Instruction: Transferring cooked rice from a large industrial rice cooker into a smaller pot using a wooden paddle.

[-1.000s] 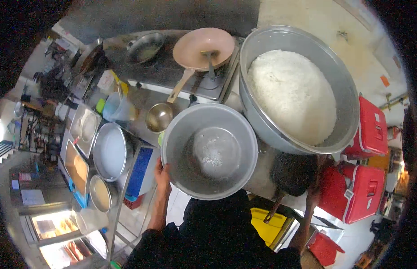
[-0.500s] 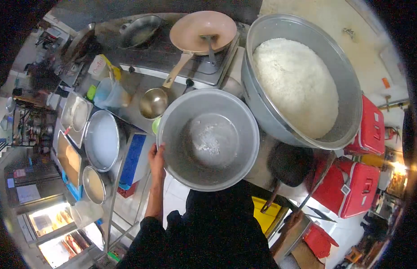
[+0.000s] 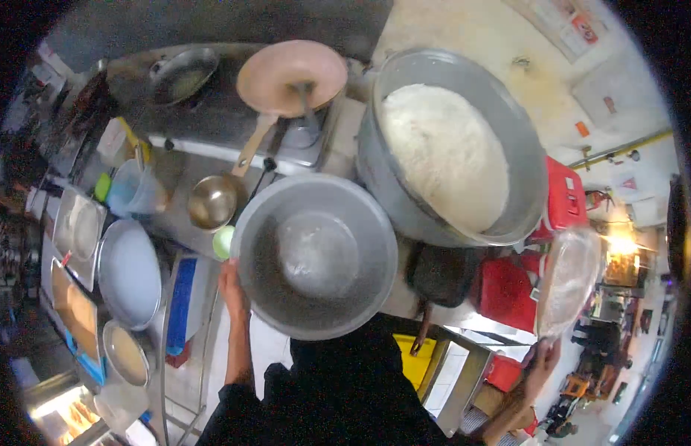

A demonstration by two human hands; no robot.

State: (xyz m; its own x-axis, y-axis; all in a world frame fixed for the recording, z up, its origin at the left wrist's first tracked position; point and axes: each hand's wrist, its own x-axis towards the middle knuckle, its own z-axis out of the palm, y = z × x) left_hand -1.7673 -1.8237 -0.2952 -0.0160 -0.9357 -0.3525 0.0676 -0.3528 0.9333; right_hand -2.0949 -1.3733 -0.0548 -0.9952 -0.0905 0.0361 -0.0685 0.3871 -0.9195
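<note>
My left hand [image 3: 233,288] grips the left rim of a deep grey metal pot [image 3: 368,260], which sits in front of my body at the counter edge. A small patch of white powder shows on the pot's bottom. Out to the right, my right hand [image 3: 537,364] holds the lower end of a shallow, translucent, rounded piece, like a lid or tray [image 3: 572,279]; it is tilted up and blurred. Beyond the pot stands a larger metal pot [image 3: 524,156] filled with white flour-like powder [image 3: 442,149].
A pink pan [image 3: 264,82] with a spatula rests on the stove, a steel ladle-like pan [image 3: 211,202] nearer. At left are a blue-white basin [image 3: 130,275] and a smaller bowl [image 3: 126,353]. A black pan [image 3: 442,275] and red cooler boxes [image 3: 509,293] lie right.
My right hand has swung outward to the right, and the translucent piece has turned to show its broad face. The whole view has shifted; my left hand stays on the pot's rim.
</note>
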